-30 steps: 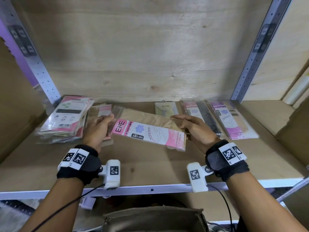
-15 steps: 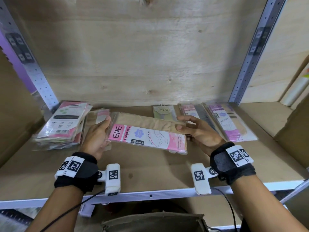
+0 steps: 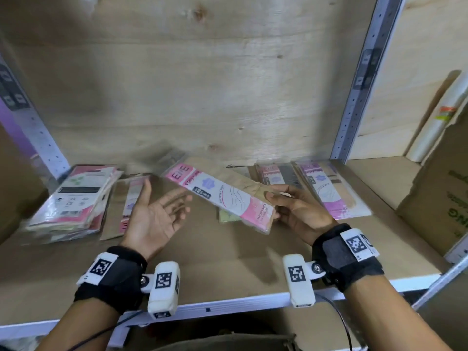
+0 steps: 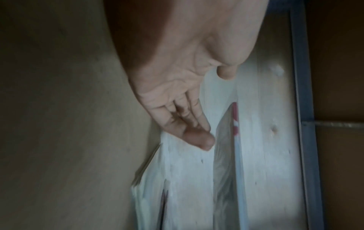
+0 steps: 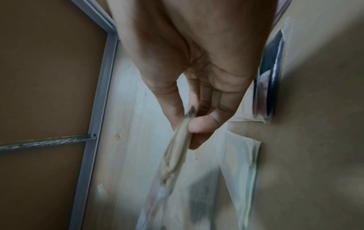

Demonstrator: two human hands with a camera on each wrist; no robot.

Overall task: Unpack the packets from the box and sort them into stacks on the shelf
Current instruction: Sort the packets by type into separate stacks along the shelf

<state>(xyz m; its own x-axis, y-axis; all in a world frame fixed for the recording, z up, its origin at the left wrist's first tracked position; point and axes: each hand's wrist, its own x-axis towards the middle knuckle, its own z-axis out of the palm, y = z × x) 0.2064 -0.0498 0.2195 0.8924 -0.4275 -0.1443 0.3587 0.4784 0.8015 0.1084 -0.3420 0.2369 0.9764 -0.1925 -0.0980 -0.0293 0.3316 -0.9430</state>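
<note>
My right hand [image 3: 283, 203] pinches the near end of a thin bundle of pink-and-tan stocking packets [image 3: 222, 196], held tilted above the wooden shelf [image 3: 228, 262]. In the right wrist view, thumb and fingers [image 5: 197, 124] squeeze the packets' edge [image 5: 175, 149]. My left hand [image 3: 162, 211] hovers palm-up beside the bundle with fingers spread, holding nothing; the left wrist view shows the same bare palm [image 4: 177, 87]. A tall packet stack [image 3: 73, 201] lies at the shelf's left, and a tan packet [image 3: 126, 206] lies under my left hand.
More packets [image 3: 326, 188] lie in rows at the shelf's back right, with a green one [image 3: 228, 216] under the held bundle. Grey metal uprights [image 3: 354, 102] frame the bay. A cardboard box [image 3: 440, 178] stands at the right, and a brown box [image 3: 222, 343] sits below the shelf.
My left hand let go of the bundle and turned palm-up. The right hand alone now holds the packets, which have swung so their far end points back and left.
</note>
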